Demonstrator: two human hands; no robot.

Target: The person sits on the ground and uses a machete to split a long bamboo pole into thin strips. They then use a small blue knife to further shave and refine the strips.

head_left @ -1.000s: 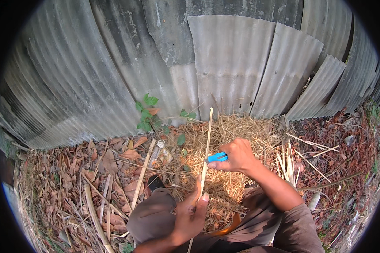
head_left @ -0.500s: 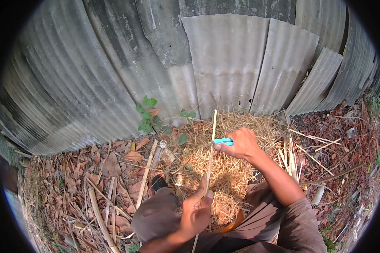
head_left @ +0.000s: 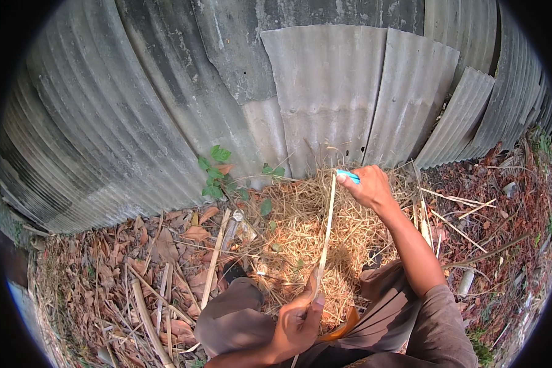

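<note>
My left hand (head_left: 297,324) is closed round the lower part of a thin, pale bamboo strip (head_left: 329,228) in front of my lap. The strip slants up and away from me, and its lower end runs back below the hand. At its far tip, my right hand (head_left: 374,186) grips a utility knife (head_left: 349,176) with a bright blue handle. The knife meets the strip close to the tip; its blade is too small to make out. Beneath both hands lies a heap of curly straw-coloured shavings (head_left: 343,245).
A corrugated sheet wall (head_left: 325,92) stands across the far side. A small green plant (head_left: 214,172) grows at its foot. Dry leaves (head_left: 165,242) and bamboo pieces (head_left: 216,257) lie at left, with more split strips (head_left: 424,224) at right. Something orange (head_left: 345,328) rests between my legs.
My right hand and the knife have moved away from me and rightward along the strip to its tip. The left hand has shifted slightly right and down, and the strip leans further right.
</note>
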